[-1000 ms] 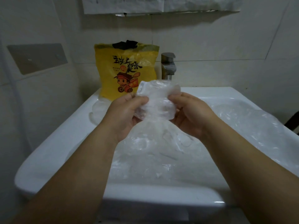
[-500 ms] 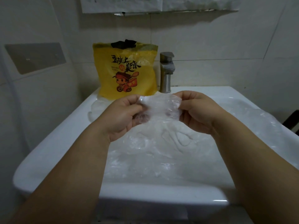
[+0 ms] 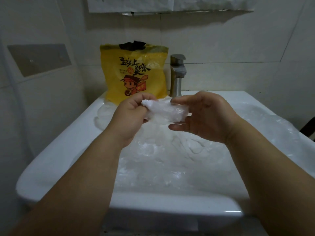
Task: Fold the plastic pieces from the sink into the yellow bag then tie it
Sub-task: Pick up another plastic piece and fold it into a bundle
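A folded piece of clear plastic (image 3: 167, 112) is held above the white sink (image 3: 56, 147). My left hand (image 3: 131, 114) pinches its left end with curled fingers. My right hand (image 3: 206, 116) cups its right end, thumb on top and fingers stretched out underneath. The yellow bag (image 3: 134, 74) with a cartoon figure stands upright on the sink's back left rim, with something black showing at its top. More crumpled clear plastic (image 3: 163, 160) fills the basin below my hands.
A metal tap (image 3: 178, 75) stands just right of the yellow bag. Clear plastic (image 3: 272, 130) also drapes over the sink's right side. A tiled wall is close on the left, and a shelf runs along the back wall overhead.
The plastic piece has been folded from a tall sheet into a narrow flat bundle and lowered. My right hand's fingers have loosened from a pinch to a cupping hold.
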The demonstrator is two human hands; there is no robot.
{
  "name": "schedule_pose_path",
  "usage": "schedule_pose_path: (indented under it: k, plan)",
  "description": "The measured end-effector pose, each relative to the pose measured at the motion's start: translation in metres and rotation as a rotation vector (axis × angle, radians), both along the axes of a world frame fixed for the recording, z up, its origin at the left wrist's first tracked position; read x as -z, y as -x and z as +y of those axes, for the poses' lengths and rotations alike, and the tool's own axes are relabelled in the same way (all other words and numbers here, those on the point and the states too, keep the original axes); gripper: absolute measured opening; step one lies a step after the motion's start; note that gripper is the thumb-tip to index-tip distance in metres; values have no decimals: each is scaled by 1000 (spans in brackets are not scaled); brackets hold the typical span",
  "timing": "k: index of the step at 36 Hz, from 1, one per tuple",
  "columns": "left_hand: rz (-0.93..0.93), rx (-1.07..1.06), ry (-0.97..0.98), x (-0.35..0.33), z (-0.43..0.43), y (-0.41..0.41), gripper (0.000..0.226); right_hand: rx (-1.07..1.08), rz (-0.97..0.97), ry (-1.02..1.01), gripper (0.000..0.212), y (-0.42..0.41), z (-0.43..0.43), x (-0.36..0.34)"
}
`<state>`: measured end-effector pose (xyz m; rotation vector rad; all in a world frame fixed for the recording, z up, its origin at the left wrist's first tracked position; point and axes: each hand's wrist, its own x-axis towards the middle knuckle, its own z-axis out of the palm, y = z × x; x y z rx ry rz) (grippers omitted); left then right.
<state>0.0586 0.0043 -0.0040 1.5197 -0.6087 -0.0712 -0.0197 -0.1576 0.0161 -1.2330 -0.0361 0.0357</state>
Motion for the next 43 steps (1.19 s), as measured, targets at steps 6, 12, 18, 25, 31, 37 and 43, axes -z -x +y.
schedule_pose_path:
  k: [6,12,18,25,31,37,43]
  plan:
    - [-34,14,6,2,2,0,59,136,42,149,23,-1,1,1]
    - [44,36,-109,3,4,0,51,234,-36,336,11,-2,-1,5]
    - [231,88,27,-7,4,7,43,281,-72,460,21,-2,-2,5]
    - [-14,-78,-195,4,0,4,14,329,-110,664,37,-4,0,9]
    - [-124,-66,-197,3,1,7,25,413,-176,746,50,-5,1,12]
    - [-137,-85,-133,6,-1,5,28,464,-251,945,46,-10,-4,19]
    - [-499,-280,-371,13,1,-3,16,450,-292,1171,31,-11,-9,22]
